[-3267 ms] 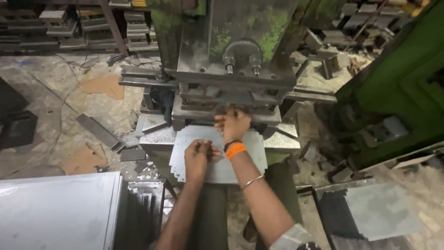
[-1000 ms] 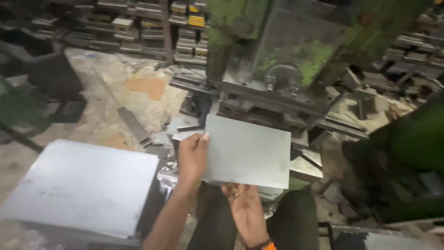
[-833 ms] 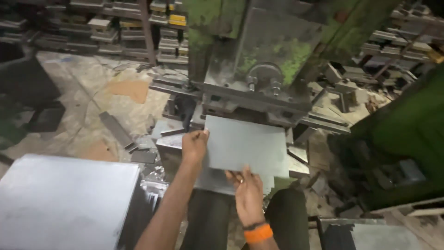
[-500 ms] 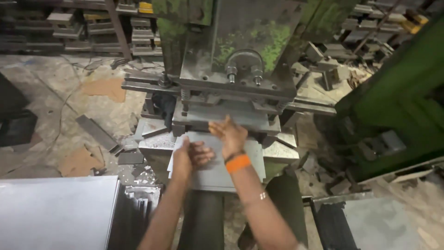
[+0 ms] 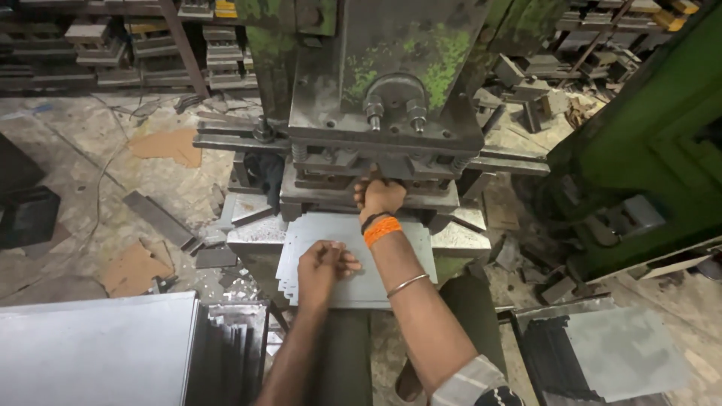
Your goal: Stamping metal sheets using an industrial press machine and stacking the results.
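A stack of thin grey metal sheets (image 5: 410, 259) lies on the bed of a green, paint-worn press machine (image 5: 391, 83). My left hand (image 5: 323, 263) rests flat on top of the sheets near their front left, fingers pressed down. My right hand (image 5: 380, 197), with an orange band and a thin bangle on the wrist, reaches to the far edge of the sheets, right under the press die, with its fingers curled on the sheet edge.
A stack of flat grey sheets (image 5: 90, 349) sits at the lower left, with upright sheets (image 5: 226, 346) beside it. Another sheet pile (image 5: 617, 353) lies at the lower right. A green machine frame (image 5: 647, 150) stands to the right. Scrap offcuts litter the floor.
A single sheet that both hands carried in the air from the left stack now lies on the press bed. My right hand has moved forward to its far edge.
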